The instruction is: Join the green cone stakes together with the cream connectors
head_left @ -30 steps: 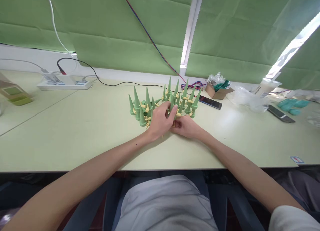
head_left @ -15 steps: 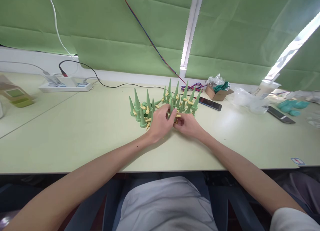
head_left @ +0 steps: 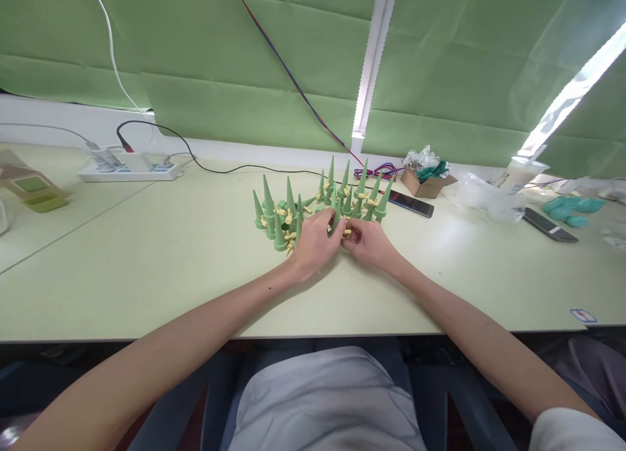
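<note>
My left hand (head_left: 315, 244) is closed around a green cone-shaped plant watering spike (head_left: 336, 218), its tip pointing up between thumb and fingers. Pinched at the lower right side of that spike, my right hand (head_left: 370, 243) has its fingers on a small yellow valve (head_left: 347, 231). The fingers partly hide where the two parts meet. Left of my hands stands a group of green spikes (head_left: 269, 210), several with yellow valves (head_left: 289, 216) on them. Behind my hands is a second group of spikes (head_left: 362, 180), also fitted with yellow valves.
A dark phone (head_left: 411, 203) lies behind on the right, near a small cardboard box (head_left: 430, 185) of green material. Further right are a cup (head_left: 519, 174), another phone (head_left: 550, 225) and teal gloves (head_left: 573, 207). A power strip (head_left: 130, 171) sits at the back left.
The held spike has sunk slightly and tilts a little to the right. The yellow valve at my right fingers has shifted slightly downward; both hands stay close together.
</note>
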`<state>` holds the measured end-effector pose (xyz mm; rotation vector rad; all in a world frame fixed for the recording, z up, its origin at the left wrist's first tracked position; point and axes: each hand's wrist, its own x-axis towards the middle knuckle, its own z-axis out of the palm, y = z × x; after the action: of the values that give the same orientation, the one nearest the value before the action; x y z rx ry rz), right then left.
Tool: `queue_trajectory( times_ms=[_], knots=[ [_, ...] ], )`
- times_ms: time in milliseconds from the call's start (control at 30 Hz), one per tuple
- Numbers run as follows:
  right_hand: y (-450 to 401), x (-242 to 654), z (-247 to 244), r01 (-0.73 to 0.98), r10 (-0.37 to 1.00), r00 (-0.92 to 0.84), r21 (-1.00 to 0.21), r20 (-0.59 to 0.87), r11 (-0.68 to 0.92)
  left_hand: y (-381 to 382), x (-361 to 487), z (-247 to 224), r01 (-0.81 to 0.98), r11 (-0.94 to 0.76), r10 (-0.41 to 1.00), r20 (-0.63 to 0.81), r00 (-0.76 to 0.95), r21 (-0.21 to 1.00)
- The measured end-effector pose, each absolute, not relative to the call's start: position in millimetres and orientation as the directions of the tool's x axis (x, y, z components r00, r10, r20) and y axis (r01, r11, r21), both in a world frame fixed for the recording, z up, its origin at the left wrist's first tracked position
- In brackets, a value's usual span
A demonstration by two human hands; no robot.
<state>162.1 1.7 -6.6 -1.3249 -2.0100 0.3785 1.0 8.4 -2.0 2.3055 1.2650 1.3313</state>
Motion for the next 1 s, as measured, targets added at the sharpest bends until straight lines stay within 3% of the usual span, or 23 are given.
queue_trajectory(
  times_ms=[333, 1000],
  knots=[
    [3.0, 163.0, -6.3, 0.698, 0.891, -0.244, -0.569, 0.382, 0.435, 7.8, -0.8, -2.8, 0.625, -0.56, 0.812, 0.508, 0.286, 0.544],
    [3.3, 167.0, -5.1, 0.758, 0.918, -0.214, -0.537, 0.333, 0.371, 8.4, -1.0, -3.0, 0.608, -0.538, 0.835, 0.465, 0.294, 0.583]
  ],
)
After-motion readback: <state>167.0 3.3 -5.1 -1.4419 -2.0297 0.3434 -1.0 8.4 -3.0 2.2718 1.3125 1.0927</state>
